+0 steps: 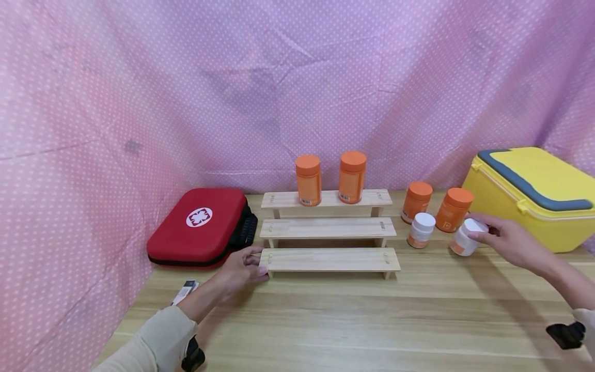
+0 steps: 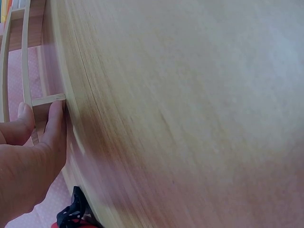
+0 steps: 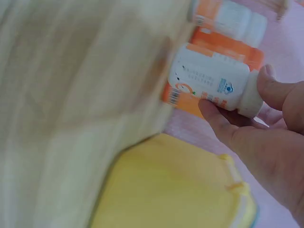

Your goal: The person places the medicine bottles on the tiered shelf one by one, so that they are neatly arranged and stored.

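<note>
My left hand (image 1: 239, 267) grips the left end of the lowest step of a three-tier wooden rack (image 1: 327, 259). In the left wrist view its thumb and a finger (image 2: 56, 121) lie against the end of the rack (image 2: 50, 99). At the right, my right hand (image 1: 509, 242) holds a white pill bottle (image 1: 463, 240) by its cap, the bottle slightly tilted. The right wrist view shows thumb and fingers about the cap and shoulder of this bottle (image 3: 209, 78), with its label facing the camera. Whether its base touches the table cannot be told.
Two orange jars (image 1: 309, 181) stand on the top step. Right of the rack stand another white bottle (image 1: 421, 231) and two orange jars (image 1: 453, 211), beside a yellow box (image 1: 516, 206). A red case (image 1: 197, 227) lies left, near a small packet (image 1: 185, 292).
</note>
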`<state>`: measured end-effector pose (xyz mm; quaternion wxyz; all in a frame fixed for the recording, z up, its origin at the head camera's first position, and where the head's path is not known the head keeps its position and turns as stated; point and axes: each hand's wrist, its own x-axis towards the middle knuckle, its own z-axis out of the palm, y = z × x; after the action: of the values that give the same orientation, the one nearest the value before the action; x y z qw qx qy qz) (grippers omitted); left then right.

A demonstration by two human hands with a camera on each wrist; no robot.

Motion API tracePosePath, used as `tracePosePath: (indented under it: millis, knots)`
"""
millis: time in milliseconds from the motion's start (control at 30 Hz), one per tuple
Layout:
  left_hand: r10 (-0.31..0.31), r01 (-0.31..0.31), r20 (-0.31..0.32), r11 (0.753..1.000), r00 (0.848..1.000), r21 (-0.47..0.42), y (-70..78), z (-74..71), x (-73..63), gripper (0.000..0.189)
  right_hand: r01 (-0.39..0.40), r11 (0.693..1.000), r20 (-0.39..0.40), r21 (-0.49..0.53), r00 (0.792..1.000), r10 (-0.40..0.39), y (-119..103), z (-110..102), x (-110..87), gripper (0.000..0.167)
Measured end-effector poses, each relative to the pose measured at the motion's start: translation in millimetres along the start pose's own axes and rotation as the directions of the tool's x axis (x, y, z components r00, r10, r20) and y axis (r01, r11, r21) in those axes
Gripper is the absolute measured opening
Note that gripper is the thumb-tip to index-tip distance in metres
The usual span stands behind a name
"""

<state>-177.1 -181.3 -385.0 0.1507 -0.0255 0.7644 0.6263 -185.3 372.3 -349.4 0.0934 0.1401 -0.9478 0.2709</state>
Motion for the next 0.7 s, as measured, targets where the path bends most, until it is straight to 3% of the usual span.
tracePosePath:
  millis: [400,700]
  knots:
    - [-0.002,0.002,0.007,1.0,1.0,-0.023,-1.9,0.2,0.8,0.058,0.071,0.997,0.033,0.033,0.997,-0.072,-41.4,-22.4,-8.5,0.041]
    - [0.001,-0.001,0.007,0.999,1.0,-0.032,-1.3,0.3,0.5,0.057,0.177,0.983,0.058,0.043,0.982,-0.179,-107.1,-20.7,9.0,0.04]
